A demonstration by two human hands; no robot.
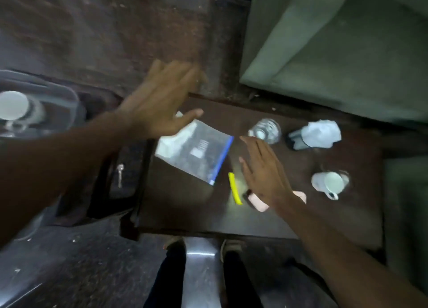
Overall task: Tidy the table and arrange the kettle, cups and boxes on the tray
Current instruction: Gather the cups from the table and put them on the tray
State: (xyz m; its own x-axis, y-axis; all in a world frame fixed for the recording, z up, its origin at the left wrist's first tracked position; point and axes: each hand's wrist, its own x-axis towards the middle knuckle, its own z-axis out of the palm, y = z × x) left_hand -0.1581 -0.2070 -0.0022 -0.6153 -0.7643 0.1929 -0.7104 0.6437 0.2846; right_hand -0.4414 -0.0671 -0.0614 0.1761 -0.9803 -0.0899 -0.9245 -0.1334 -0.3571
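Observation:
A dark wooden table [185,212] holds a clear zip bag [196,152] with a blue seal, a yellow strip [234,188], a pink object [258,203], a clear glass [266,129], a dark object under crumpled white paper [322,134] and a white cup [330,183] lying on its side. My left hand [162,101] hovers open and blurred over the bag's far left corner. My right hand [264,171] is spread flat, fingers apart, over the pink object, holding nothing. At far left a clear tray [58,92] carries a white cup [14,105].
A green sofa [335,53] stands beyond and right of the table. Dark worn floor lies beyond the table and on the left. My legs and a shiny metal post [200,270] are at the table's near edge. A small key [120,174] hangs left of the table.

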